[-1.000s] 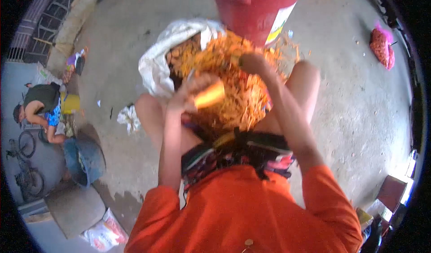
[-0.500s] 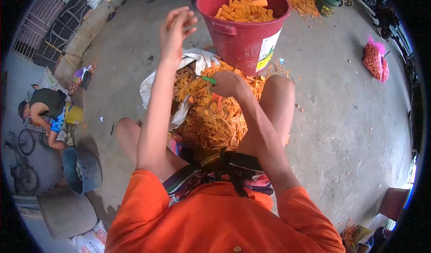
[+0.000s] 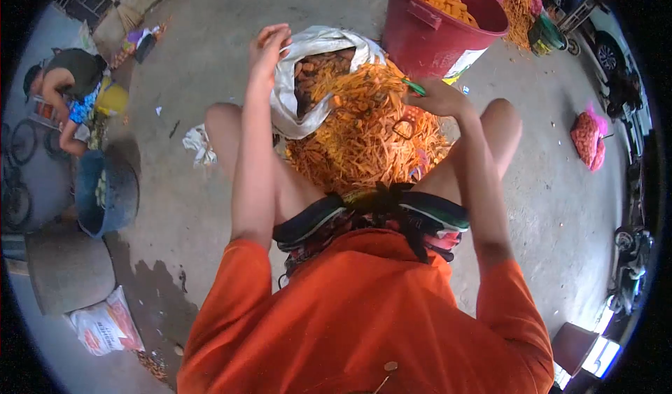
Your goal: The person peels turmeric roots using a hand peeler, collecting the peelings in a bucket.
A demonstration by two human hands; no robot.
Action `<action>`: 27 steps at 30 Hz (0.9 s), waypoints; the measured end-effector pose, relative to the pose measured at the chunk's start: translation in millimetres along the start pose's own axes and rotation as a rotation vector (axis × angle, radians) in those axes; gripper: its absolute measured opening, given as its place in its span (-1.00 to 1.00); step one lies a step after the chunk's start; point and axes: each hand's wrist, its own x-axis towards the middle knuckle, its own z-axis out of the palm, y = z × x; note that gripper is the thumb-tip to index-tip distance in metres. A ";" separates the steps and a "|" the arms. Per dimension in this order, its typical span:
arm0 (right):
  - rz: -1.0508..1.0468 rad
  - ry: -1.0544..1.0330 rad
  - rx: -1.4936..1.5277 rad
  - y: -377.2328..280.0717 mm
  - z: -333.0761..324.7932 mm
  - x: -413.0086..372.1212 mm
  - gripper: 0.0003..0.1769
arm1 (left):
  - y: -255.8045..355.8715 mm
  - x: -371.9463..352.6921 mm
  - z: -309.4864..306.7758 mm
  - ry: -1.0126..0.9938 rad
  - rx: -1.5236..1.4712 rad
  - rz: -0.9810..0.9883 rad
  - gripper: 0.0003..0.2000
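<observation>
My right hand (image 3: 442, 99) is closed around a green peeler (image 3: 414, 87), whose end sticks out to the left over the heap of carrot peelings (image 3: 371, 138). Fingers loosely bent and apart, my left hand (image 3: 269, 50) hovers by the left rim of a white sack (image 3: 285, 89); nothing shows in it. Inside the sack's rolled-down mouth lie brownish unpeeled carrots (image 3: 308, 79). The peelings spread between my legs and up against the sack. Beyond my right hand stands a red tub (image 3: 427, 40) with peeled orange carrots (image 3: 448, 3) in it.
A person (image 3: 73, 86) bends over at the left beside a yellow bucket (image 3: 112, 99). Nearer stands a blue tub (image 3: 105, 194), with a printed sack (image 3: 108, 324) below it. A pink net bag (image 3: 588, 141) lies on the concrete floor at the right. More peelings (image 3: 518, 17) lie behind the tub.
The view has shifted, so the tub sits farther right and more of the sack's mouth shows. My left hand has come down closer to the sack's rim. My right hand still grips the peeler.
</observation>
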 end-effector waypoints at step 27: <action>0.117 -0.069 -0.147 77.5 -43.4 79.7 -0.78 | -264.3 212.7 61.4 -0.361 1.854 0.502 0.03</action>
